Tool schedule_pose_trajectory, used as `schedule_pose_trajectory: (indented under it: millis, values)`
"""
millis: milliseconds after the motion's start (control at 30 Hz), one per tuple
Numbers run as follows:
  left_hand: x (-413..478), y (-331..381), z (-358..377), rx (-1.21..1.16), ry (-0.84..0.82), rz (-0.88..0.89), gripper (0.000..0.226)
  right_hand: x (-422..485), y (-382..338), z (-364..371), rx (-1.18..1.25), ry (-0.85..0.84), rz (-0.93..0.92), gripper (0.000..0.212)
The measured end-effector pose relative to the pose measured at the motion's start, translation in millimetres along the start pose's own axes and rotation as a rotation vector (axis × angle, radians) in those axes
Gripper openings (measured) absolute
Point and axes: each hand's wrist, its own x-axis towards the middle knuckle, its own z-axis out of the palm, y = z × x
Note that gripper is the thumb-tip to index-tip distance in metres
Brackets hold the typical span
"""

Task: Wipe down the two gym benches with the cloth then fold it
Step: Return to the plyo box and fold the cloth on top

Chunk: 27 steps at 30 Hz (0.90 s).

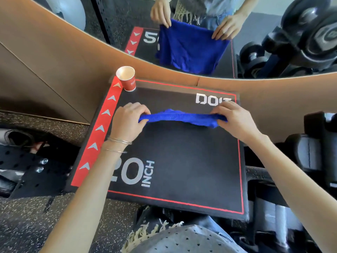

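Directly below the camera sits a large black padded gym box (182, 161) with a thin red border, a red stripe of pale arrowheads down its left edge, and pale lettering reading "20 INCH" near the viewer and "DOIT" at the far right corner. Beyond it, a wide mirror (255, 33) in a curved tan frame reflects the same box, both hands and the cloth hanging down as a broad sheet. Dark round dumbbells (310, 33) show at the far right. Over the middle of the box, a bright blue cloth (182, 117) is stretched out between two bare hands, seen edge-on as a narrow band held a little above the surface. On one end, the left hand (127, 121), with thin metal bangles (119, 141) at the wrist, pinches the cloth between thumb and fingers. On the other end, the right hand (235, 119) pinches it likewise. At the far left corner stands a small red paper cup (127, 79), upright, its white inside empty.
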Motion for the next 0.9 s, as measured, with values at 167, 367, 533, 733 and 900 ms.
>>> schedule_pose_trajectory:
  millis: [167,367,533,733,900]
  values:
    - [-38.3,-4.4,16.9,0.108,-0.017,0.046,0.026,-50.1,-19.2,33.2,-0.099,0.102,-0.180,0.031]
    - [-113.7,-8.8,53.4,0.138,-0.320,0.011,0.033,-116.6,-44.8,92.5,-0.069,-0.169,-0.224,0.035]
    - [-136.3,-18.1,55.5,0.175,-0.345,-0.044,0.038,-139.2,-57.0,99.3,-0.004,-0.243,-0.202,0.042]
    - [-138.2,-26.6,46.7,0.195,-0.478,-0.106,0.034,-153.6,-81.0,102.3,0.093,-0.369,-0.378,0.030]
    - [-113.9,16.9,66.7,0.013,-0.341,0.041,0.040,-121.7,-97.1,107.3,0.061,-0.192,-0.166,0.029]
